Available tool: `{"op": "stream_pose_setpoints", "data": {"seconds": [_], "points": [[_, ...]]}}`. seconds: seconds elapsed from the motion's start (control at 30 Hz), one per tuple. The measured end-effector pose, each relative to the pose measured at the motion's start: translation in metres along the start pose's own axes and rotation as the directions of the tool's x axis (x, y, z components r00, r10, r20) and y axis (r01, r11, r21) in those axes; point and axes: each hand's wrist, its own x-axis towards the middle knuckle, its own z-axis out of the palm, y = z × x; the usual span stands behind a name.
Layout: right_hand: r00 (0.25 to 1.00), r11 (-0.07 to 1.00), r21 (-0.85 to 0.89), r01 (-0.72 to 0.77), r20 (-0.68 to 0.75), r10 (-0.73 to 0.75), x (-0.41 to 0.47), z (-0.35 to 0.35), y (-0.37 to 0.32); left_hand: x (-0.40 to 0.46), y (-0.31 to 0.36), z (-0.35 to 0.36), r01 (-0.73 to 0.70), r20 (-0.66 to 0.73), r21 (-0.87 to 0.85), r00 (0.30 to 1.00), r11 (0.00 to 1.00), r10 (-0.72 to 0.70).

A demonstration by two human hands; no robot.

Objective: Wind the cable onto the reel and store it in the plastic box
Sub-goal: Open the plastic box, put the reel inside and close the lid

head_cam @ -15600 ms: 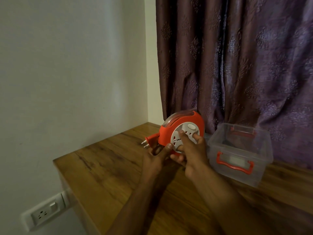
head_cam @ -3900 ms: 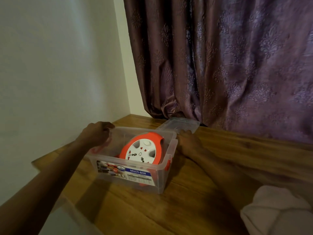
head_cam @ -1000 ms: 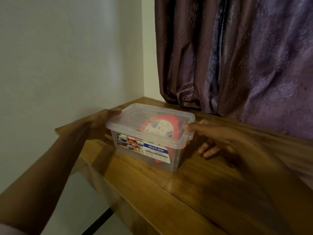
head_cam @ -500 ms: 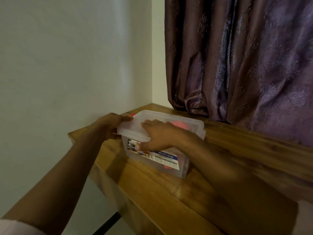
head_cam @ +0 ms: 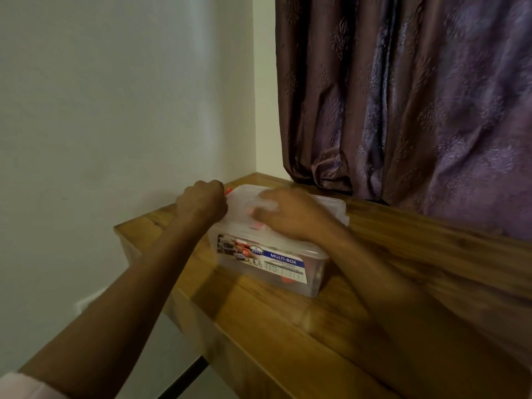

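The clear plastic box with a blue "MULTI-BOX" label stands on the wooden table, its clear lid on top. Inside it, the orange cable reel shows only as blurred red patches through the wall. My left hand is at the box's left end, fingers curled at the red latch. My right hand lies on the lid with its fingers spread, pressing down, and is blurred.
The wooden table ends at an edge just left of the box, next to a white wall. A purple curtain hangs right behind the box. A pale wall socket shows below the tabletop at the left.
The lid went onto the box and my right hand came from the box's right side onto the lid. My left hand has curled tighter at the left latch.
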Motion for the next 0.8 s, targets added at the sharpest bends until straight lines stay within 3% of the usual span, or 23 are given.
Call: {"op": "stream_pose_setpoints", "data": {"seconds": [0.07,0.1,0.13,0.2,0.27,0.3,0.33,0.47,0.53,0.6,0.7,0.8], "points": [[0.928,0.991,0.002,-0.133,-0.352,0.125,-0.013,-0.019,0.029,-0.015,0.011,-0.001,-0.196,-0.057,-0.147,0.980,0.970,0.189],[0.873,0.971,0.038,-0.236,-0.430,0.229,-0.021,-0.027,0.048,-0.025,0.021,-0.002,-0.312,-0.036,-0.247,0.949,0.918,0.313],[0.830,0.927,0.120,-0.355,-0.417,0.371,-0.029,-0.034,0.066,-0.035,0.034,-0.002,-0.397,0.020,-0.313,0.905,0.863,0.424],[0.757,0.729,0.399,-0.556,-0.119,0.642,-0.045,-0.040,0.091,-0.051,0.059,0.002,-0.484,0.143,-0.320,0.825,0.814,0.547],[0.707,0.402,0.651,-0.644,0.308,0.636,-0.058,-0.034,0.098,-0.055,0.073,0.005,-0.504,0.171,-0.263,0.815,0.823,0.554],[0.700,0.270,0.707,-0.654,0.430,0.570,-0.062,-0.031,0.099,-0.055,0.076,0.006,-0.493,0.175,-0.252,0.823,0.833,0.540],[0.708,0.179,0.748,-0.639,0.482,0.516,-0.065,-0.028,0.099,-0.054,0.076,0.007,-0.484,0.183,-0.245,0.828,0.840,0.530],[0.723,0.056,0.844,-0.534,0.421,0.548,-0.063,-0.029,0.100,-0.050,0.073,0.009,-0.492,0.205,-0.226,0.820,0.841,0.535],[0.718,0.134,0.862,-0.489,0.310,0.623,-0.057,-0.033,0.102,-0.050,0.073,0.011,-0.497,0.203,-0.221,0.818,0.839,0.538],[0.736,0.399,0.772,-0.496,0.130,0.664,-0.050,-0.034,0.096,-0.050,0.072,0.012,-0.502,0.199,-0.220,0.816,0.836,0.542],[0.759,0.688,0.495,-0.530,-0.084,0.645,-0.041,-0.032,0.086,-0.050,0.072,0.012,-0.514,0.196,-0.217,0.810,0.830,0.553],[0.779,0.802,0.071,-0.594,-0.201,0.594,-0.036,-0.037,0.078,-0.048,0.072,0.013,-0.520,0.196,-0.218,0.805,0.826,0.559]]}}
